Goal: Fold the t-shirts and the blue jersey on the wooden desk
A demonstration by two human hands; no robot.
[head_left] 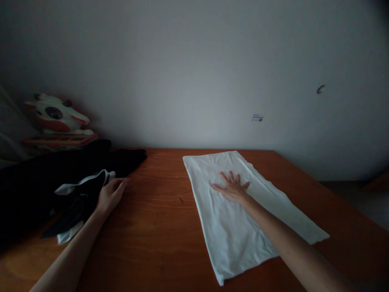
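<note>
A white cloth garment (pixel 221 219) is spread on the wooden table, lightly wrinkled, its long sides running from the back toward me. My right hand (pixel 232 187) rests flat on its upper middle, palm down with fingers spread. On the left, my left hand (pixel 112 195) is beside a bundle of black and white clothing (pixel 82 202), close to a white strip of it. Its fingers bend loosely while the thumb points away to the right, with nothing seen between them. Whether the fingertips touch the bundle is hard to tell in the dim light.
Dark clothing (pixel 27 182) is heaped along the table's left side. Behind it stands a cow-shaped toy keyboard (pixel 60 117). A pale wall (pixel 182 81) rises at the back of the wooden table (pixel 158 227), with a small label (pixel 257 118) and a hook (pixel 320 89) on it.
</note>
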